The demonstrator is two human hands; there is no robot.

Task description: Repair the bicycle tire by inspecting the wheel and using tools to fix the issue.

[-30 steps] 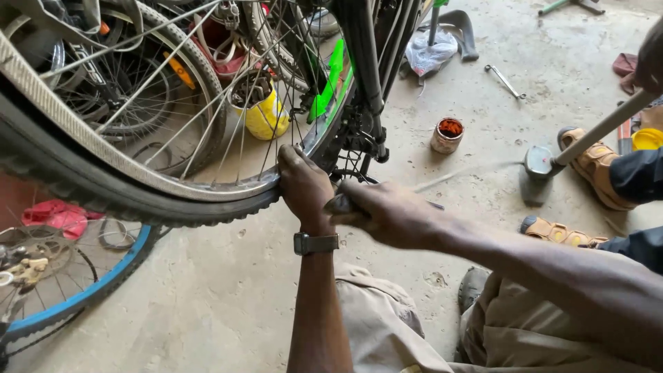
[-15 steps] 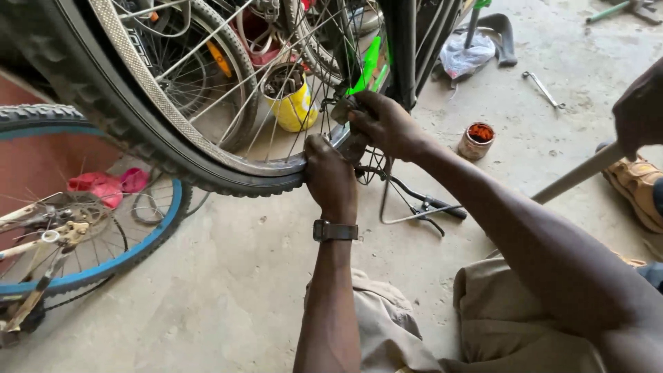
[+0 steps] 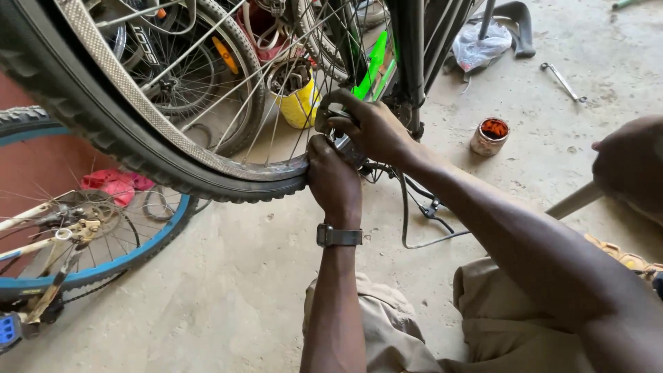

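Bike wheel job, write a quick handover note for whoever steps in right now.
Left hand: gripping the black tyre and rim at the wheel's lower edge.
Right hand: closed over the part by the hub, beside the green frame; what it holds is hidden.
Nearby on the concrete: small tin of orange paste, spanner, yellow tub behind the spokes.
Done: wheel sits in the bike.
Left: cannot tell, since the fitting is covered.

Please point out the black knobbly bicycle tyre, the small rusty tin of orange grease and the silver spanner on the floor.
black knobbly bicycle tyre [image 3: 173, 176]: head view, on its tread.
small rusty tin of orange grease [image 3: 489, 136]: head view, on its side wall.
silver spanner [image 3: 563, 81]: head view, mid-shaft.
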